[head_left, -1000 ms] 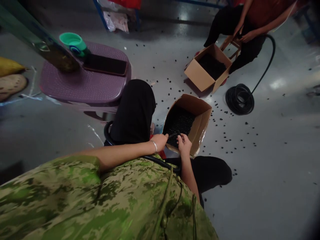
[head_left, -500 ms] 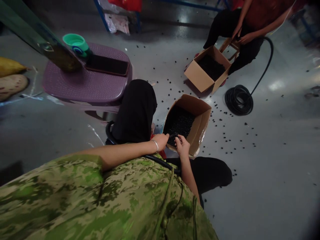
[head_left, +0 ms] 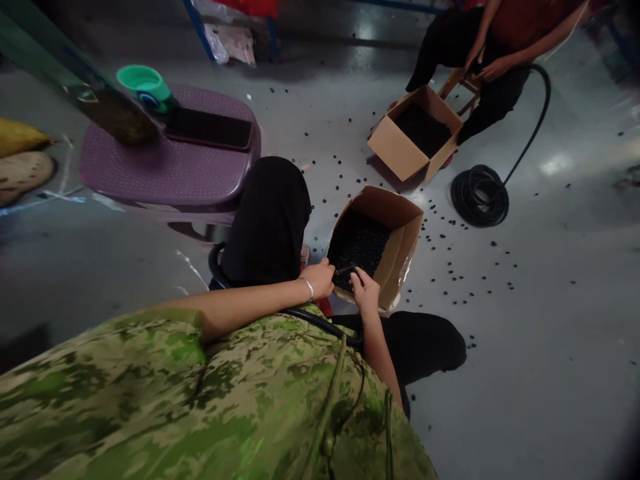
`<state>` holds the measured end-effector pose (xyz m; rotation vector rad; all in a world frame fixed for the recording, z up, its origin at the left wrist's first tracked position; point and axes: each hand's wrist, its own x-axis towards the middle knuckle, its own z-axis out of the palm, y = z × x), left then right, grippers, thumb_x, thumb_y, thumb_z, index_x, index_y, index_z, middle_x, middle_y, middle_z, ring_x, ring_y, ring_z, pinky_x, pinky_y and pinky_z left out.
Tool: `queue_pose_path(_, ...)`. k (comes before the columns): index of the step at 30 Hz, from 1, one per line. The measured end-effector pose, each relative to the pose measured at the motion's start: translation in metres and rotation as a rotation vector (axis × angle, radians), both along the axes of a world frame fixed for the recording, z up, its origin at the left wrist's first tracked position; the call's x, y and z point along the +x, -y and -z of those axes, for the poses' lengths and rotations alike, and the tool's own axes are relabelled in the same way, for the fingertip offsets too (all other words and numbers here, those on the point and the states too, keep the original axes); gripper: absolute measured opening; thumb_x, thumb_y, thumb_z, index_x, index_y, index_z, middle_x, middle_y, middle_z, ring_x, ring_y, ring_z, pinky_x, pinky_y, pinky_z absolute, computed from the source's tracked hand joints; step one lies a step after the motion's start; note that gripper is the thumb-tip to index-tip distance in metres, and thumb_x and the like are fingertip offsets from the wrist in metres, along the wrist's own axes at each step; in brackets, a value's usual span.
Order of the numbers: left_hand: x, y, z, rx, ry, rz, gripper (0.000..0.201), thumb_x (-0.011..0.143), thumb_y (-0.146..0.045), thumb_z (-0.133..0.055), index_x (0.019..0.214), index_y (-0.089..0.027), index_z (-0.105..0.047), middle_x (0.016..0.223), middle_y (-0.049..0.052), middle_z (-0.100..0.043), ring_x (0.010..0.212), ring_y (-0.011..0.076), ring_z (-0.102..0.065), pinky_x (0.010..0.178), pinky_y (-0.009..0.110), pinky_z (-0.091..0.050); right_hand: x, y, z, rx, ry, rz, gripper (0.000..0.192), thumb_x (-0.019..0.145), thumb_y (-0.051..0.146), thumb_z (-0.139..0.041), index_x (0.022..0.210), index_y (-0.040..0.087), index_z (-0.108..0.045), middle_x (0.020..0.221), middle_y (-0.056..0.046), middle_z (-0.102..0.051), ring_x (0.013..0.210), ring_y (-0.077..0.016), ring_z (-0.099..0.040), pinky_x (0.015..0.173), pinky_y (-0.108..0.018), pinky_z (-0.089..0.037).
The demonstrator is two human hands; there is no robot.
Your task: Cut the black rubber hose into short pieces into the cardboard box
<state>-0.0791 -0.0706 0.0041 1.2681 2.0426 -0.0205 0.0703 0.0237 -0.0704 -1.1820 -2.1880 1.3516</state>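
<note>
Together both hands [head_left: 345, 283] pinch a black tube [head_left: 345, 270]; cardboard box [head_left: 400, 250] beneath.

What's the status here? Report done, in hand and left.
Done: the near box already holds a deep layer of small black pieces.
In hand: the left hand and right hand together hold the end of a black hose over that box.
Left: hose trails across the lap, and loose pieces dot the floor.
</note>
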Motion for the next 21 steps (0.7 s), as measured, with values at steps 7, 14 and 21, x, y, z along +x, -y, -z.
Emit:
queue_pose_path(7, -0.002, -0.004, 0.011, 0.027, 0.013, 0.008, 0.041, 0.085, -0.047, -0.051, 0.112, -0.019, -0.065, 0.111, 0.012, -0.063, 0.106, 0.0271, -0.061, 0.091, 0.039, -0.047, 0.002, -0.002, 0.008, 0.012, 0.048, 0.046, 0.046, 0.088, 0.048, -0.049, 0.112, 0.014, -0.07, 0.074, -0.006, -0.071, 0.067, -0.0179, -0.064, 0.067, -0.028, -0.052)
queue_pose_path(14, 0.002, -0.006, 0.019, 0.017, 0.001, -0.014, 0.039, 0.088, -0.046, -0.049, 0.11, -0.018, -0.066, 0.111, 0.012, -0.063, 0.101, 0.0247, -0.063, 0.086, 0.035, -0.048, 0.003, -0.003, 0.011, 0.039, 0.094, 0.056, 0.048, 0.088, 0.049, -0.047, 0.113, 0.014, -0.069, 0.072, -0.005, -0.071, 0.066, -0.0179, -0.064, 0.067, -0.027, -0.051)
queue_pose_path(21, 0.004, -0.008, 0.023, 0.066, -0.048, 0.017, 0.042, 0.089, -0.047, -0.048, 0.11, -0.014, -0.065, 0.109, 0.015, -0.063, 0.101, 0.0282, -0.062, 0.088, 0.039, -0.047, 0.003, -0.002, 0.017, 0.053, 0.095, 0.094, 0.05, 0.089, 0.048, -0.045, 0.114, 0.012, -0.068, 0.076, -0.007, -0.072, 0.065, -0.017, -0.064, 0.067, -0.027, -0.051)
